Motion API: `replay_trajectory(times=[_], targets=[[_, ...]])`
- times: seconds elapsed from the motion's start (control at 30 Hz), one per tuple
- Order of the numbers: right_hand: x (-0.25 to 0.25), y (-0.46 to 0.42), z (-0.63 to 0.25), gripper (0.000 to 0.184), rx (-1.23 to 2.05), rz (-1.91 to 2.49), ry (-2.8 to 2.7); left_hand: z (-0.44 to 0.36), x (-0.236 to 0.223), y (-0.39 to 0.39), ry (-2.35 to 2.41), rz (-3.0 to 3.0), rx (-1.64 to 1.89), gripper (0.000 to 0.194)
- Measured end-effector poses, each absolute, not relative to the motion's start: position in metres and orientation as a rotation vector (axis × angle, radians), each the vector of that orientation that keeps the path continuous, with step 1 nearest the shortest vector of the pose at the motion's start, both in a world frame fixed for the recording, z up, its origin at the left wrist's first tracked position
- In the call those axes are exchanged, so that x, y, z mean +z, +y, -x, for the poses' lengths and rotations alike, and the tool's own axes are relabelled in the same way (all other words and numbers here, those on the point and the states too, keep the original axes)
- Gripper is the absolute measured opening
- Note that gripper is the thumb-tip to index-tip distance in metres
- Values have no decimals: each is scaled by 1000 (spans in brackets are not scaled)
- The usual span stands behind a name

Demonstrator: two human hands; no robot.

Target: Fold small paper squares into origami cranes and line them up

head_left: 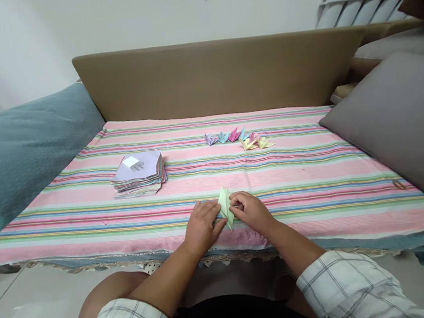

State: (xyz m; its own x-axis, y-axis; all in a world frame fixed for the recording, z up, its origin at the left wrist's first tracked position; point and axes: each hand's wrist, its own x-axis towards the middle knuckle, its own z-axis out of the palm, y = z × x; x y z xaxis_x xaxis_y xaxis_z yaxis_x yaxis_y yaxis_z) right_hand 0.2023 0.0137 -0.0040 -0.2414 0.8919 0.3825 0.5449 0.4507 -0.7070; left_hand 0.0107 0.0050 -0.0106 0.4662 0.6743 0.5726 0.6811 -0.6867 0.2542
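Note:
A pale green folded paper [226, 208], narrow and pointed at both ends, lies on the striped cloth in front of me. My left hand [202, 225] rests flat beside it, with fingertips and thumb touching its left edge and the thumb spread from the fingers. On the other side, my right hand [252, 211] has its fingers curled, and thumb and forefinger pinch the paper's right edge. Farther back stand several small folded paper cranes [234, 135] in purple, blue, pink and yellow.
A stack of square paper sheets [139, 178] sits to the left, with a white plug adapter [132, 162] on top. The striped cloth [292, 176] covers the seat. A grey cushion [391, 116] leans at the right. A small brown object [399, 185] lies near it.

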Motion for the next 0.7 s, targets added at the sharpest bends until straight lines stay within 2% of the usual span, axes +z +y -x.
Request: replay_trajectory(times=[0.1, 0.43, 0.7], targets=[[-3, 13, -202, 7, 557, 1194, -1965, -9, -13, 5, -1269, 2666, -1030, 36], [0, 11, -195, 22, 298, 1217, -2245, -7, -15, 3, -1182, 2623, -1054, 32], [1, 10, -194, 24, 221, 1252, -2343, -6, -13, 1, -1126, 2685, -978, 33]])
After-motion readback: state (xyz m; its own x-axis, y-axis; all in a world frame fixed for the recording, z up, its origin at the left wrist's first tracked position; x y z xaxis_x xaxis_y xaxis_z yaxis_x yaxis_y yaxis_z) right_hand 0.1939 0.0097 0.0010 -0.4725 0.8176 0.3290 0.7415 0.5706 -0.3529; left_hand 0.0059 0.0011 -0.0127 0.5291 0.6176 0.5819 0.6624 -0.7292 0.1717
